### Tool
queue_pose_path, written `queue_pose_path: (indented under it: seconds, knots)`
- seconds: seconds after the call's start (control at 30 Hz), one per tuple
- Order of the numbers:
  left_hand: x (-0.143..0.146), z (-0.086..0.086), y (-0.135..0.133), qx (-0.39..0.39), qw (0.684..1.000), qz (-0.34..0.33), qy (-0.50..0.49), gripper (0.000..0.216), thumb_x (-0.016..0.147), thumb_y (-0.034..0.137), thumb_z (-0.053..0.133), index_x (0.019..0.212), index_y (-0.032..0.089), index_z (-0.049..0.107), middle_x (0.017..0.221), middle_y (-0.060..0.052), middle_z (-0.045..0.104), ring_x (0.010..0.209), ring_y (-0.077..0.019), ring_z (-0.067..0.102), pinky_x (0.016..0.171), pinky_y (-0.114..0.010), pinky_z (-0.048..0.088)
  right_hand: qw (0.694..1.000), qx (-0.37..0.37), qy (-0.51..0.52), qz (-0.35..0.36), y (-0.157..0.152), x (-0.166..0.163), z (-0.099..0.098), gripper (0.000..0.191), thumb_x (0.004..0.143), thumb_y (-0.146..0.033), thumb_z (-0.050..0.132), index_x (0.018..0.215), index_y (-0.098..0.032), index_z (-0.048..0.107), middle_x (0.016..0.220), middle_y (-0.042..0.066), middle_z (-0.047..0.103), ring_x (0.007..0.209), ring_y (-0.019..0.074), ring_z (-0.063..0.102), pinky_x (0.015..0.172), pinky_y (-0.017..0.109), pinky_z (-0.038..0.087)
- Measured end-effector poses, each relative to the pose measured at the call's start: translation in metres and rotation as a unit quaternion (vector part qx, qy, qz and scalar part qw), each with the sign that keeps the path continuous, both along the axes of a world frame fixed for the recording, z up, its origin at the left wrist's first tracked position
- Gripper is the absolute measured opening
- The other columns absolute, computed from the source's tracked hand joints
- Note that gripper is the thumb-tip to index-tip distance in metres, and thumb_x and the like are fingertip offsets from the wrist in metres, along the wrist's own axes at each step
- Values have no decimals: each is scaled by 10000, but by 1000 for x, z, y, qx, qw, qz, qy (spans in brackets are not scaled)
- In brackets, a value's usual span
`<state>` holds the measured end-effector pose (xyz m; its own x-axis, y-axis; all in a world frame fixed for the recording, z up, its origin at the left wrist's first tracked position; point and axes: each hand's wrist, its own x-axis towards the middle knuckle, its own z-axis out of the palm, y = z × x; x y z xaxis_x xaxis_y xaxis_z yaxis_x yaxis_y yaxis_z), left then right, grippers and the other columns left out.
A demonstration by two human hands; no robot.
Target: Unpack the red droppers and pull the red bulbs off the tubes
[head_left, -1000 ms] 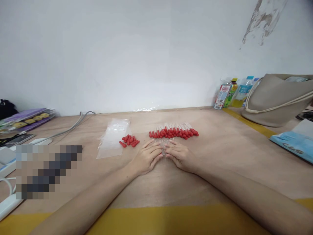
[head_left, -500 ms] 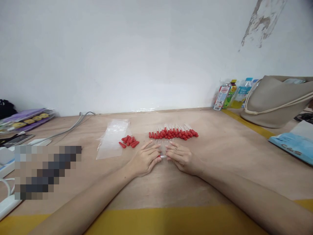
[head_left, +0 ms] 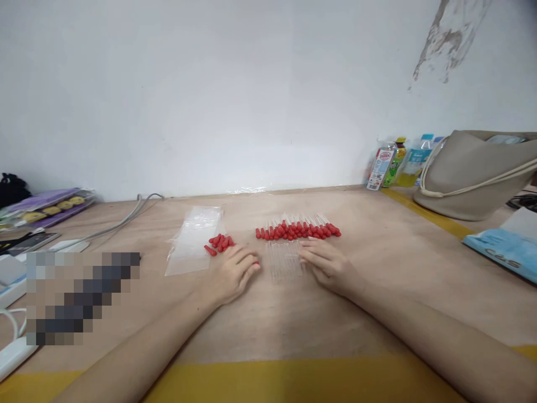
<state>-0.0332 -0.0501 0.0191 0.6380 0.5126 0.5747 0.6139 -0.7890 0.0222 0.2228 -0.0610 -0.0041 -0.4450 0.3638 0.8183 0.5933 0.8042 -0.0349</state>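
Clear tubes (head_left: 283, 261) lie btwn my 2 hands

My L hand (head_left: 234, 274) & my R hand (head_left: 329, 267) both rest low at the wood table (head_left: 268, 330). The tubes lie flat, side by side, pointing away from me. My R fingertips are at the R edge of them, fingers bent & close tog. My L hand is a bit apart from the tubes, fingers bent & close tog. too, w/ a tiny red bit (head_left: 255, 262) by the pointer tip. It's too small & blurry there, so I can't tell if either hand is pinching smth.

Just past the tubes is a row of tubes w/ red ends (head_left: 297, 229), the red ends facing me. A small pile of loose red bulbs (head_left: 218, 242) is right by my L fingers, & some thin see-thru bags (head_left: 188, 246) lie next to it, farther L.

Way L: a gray cord (head_left: 126, 219) & a purple pack (head_left: 54, 209). Way R: drink bottles (head_left: 413, 164) by the wall (head_left: 235, 101), a big gray-tan bag (head_left: 474, 173) & a blue pack (head_left: 501, 254). A yellow strip (head_left: 268, 380) runs along the side near me.
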Motion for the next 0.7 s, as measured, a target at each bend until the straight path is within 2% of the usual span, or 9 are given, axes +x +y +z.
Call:
queue_pose_path:
  seconds: [0.07,0.13,0.23,0.3,0.4,0.47,0.7]
  knots:
    - [-10,9,7,2,995,77,-60,218,869,277,388,887,183,584,873,-68,582,857,-179,540,768,-324,447,995,-40,25,-92,2,3,1,232,845,-244,459,990,-203,635,770,48,661,765,165,589,746,339,457]
    - [-23,19,15,-14,980,156,-120,264,862,298,371,936,177,594,849,-63,542,819,-168,538,735,-293,453,983,-71,18,-168,4,3,0,250,842,-262,450,979,-190,646,702,46,647,682,160,563,707,328,413]
    - [-50,31,30,-71,942,289,-153,324,811,301,369,979,155,604,853,-69,549,818,-188,555,711,-292,453,969,-105,13,-221,7,2,-2,269,823,-225,429,989,-165,631,732,53,648,715,170,564,731,323,372]
    - [-68,35,39,-155,910,364,-128,333,763,276,373,956,151,614,785,-57,587,787,-203,577,678,-295,446,964,-126,21,-233,9,0,-3,267,792,-196,438,994,-156,608,793,54,655,754,177,572,747,319,359]
    - [-82,34,46,-262,869,409,-99,349,708,294,415,980,152,583,663,-18,617,663,-196,597,595,-277,430,959,-152,29,-239,10,-4,-3,213,763,-182,450,922,-158,591,794,42,656,755,178,578,736,310,348]
    - [-83,31,46,-287,856,416,-112,367,695,328,448,1007,160,545,607,4,620,621,-187,602,575,-266,421,959,-150,30,-239,9,-7,-1,171,766,-183,445,855,-159,589,749,37,652,728,174,577,723,304,339]
    - [-76,17,50,-306,853,390,-165,438,654,426,544,1004,171,481,560,23,627,578,-170,608,541,-243,409,964,-102,-5,-246,8,-15,0,211,795,-158,419,836,-167,626,733,48,641,720,170,557,704,297,295]
